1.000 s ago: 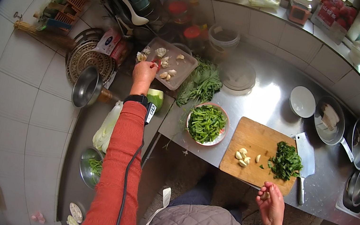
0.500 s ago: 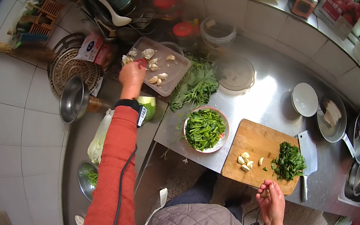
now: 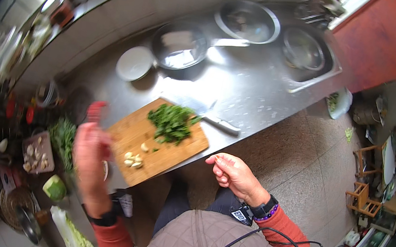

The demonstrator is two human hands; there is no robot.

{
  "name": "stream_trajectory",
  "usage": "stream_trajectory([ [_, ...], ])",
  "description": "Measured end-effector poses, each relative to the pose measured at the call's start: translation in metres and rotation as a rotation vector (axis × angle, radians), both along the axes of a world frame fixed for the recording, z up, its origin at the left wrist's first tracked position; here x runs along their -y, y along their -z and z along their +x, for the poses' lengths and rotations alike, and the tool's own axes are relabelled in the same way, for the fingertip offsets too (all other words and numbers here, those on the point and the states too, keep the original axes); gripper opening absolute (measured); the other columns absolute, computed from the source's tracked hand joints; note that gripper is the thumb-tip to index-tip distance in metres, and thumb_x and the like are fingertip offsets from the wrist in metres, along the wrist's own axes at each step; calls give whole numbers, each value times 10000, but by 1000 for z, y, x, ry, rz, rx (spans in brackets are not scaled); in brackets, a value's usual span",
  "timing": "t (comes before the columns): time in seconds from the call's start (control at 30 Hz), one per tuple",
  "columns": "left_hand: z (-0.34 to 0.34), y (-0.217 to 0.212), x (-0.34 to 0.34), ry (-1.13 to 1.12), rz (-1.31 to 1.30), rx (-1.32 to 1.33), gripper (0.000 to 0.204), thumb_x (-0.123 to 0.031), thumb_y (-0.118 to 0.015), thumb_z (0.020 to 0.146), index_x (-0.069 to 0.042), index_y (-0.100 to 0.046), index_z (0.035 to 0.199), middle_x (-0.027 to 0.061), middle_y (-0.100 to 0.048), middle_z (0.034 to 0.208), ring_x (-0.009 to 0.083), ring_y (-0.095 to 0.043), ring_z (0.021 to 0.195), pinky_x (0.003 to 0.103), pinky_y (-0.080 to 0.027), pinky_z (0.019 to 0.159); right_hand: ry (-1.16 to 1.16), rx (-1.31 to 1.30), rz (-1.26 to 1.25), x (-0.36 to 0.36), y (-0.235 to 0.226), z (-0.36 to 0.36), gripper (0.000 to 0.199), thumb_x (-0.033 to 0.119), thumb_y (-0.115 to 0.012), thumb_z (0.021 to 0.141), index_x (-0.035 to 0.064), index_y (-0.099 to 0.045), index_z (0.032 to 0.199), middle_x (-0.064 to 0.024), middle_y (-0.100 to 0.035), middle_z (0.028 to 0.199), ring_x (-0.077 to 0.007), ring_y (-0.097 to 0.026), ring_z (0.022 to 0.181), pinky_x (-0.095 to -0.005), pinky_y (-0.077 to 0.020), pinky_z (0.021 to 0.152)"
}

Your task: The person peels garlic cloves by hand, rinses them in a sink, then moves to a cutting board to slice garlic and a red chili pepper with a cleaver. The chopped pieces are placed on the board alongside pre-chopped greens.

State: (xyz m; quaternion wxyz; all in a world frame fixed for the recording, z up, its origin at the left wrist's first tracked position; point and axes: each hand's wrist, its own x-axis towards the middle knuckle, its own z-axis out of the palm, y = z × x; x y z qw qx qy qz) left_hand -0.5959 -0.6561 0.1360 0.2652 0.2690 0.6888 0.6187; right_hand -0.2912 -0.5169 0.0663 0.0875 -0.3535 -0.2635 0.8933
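Note:
My left hand (image 3: pixel 91 155), smeared by motion, is raised beside the left edge of the wooden cutting board (image 3: pixel 124 134). A small red thing (image 3: pixel 97 111) shows at its fingertips, too blurred to name. My right hand (image 3: pixel 236 175) is just off the board's near right corner, thumb and fingers pinched together; what they hold, if anything, is hidden. Peeled garlic cloves (image 3: pixel 132 160) lie in a small group on the board, near a pile of chopped leafy greens (image 3: pixel 171 124). A cleaver (image 3: pixel 222 123) rests beyond the board. The bowl behind my left hand is mostly covered.
Garlic fills part of a plastic tray (image 3: pixel 48 144) at the left, near loose greens (image 3: pixel 64 134), a cut green vegetable (image 3: pixel 55 187) and a cabbage (image 3: pixel 70 232). A white bowl (image 3: pixel 134 63), a pan (image 3: pixel 177 46) and a basin (image 3: pixel 248 21) stand toward the back, left of the sink (image 3: pixel 316 81).
The view has swung to the right. My left hand has left the garlic tray and come over beside the board, the red thing with it. My right hand stays pinched near the board's edge.

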Motion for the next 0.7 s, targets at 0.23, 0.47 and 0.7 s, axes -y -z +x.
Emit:
stream_trajectory([
  [0.23, 238, 34, -194, 472, -66, 559, 234, -103, -445, 1000, -3, -531, 1194, 24, -567, 863, 98, -550, 830, 260, -479, 785, 418, -53, 190, -110, -30, 178, 247, 180, -548, 1013, 19, -576, 1198, -19, -615, 921, -69, -563, 710, -208, -488, 641],
  [0.47, 329, 79, -317, 544, -103, 779, 168, -75, -419, 908, -82, -519, 1043, -8, -501, 808, 120, -511, 671, 298, -502, 650, 556, -218, 259, -233, -53, 283, 240, 148, -536, 1009, 43, -586, 1218, -38, -627, 973, -99, -599, 798, -245, -523, 724],
  [0.7, 347, 110, -454, 641, -123, 674, 191, -232, -533, 987, -91, -571, 1110, -57, -424, 815, 45, -423, 649, 206, -398, 591, 568, -50, 488, -412, -86, 326, 278, 234, -551, 1015, 52, -601, 1220, 19, -590, 872, -56, -504, 665, -200, -450, 589],
])
